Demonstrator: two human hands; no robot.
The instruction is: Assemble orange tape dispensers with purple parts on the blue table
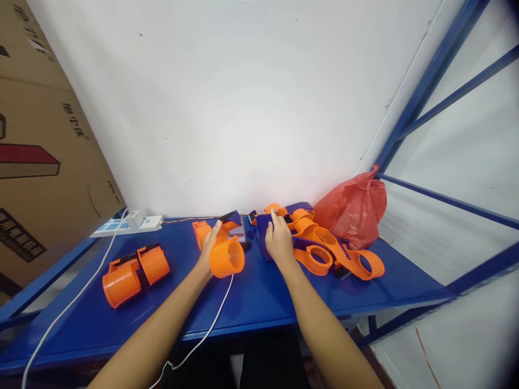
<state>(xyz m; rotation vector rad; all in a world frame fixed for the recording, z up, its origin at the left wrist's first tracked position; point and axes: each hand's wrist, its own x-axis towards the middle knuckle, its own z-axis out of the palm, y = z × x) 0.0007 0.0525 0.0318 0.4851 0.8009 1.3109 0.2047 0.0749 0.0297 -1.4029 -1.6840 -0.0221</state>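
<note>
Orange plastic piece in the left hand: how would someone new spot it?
Start at the blue table against the white wall. Near its middle, the left hand grips the orange plastic piece, its round open end towards the viewer. The orange cylinders lying farther left and the orange heap beside the right hand look similar, but only this piece is in that left grip.

1. Blue table (pixel 259 302).
2. White power strip (pixel 149 222), back left corner.
3. Orange cylinder pair (pixel 121 285), near left edge.
4. Flat device (pixel 240 229), partly hidden, mid back edge.
5. Orange and purple pieces (pixel 310 233), heaped toward right edge.
6. Red bag (pixel 357 208), back right corner.
</note>
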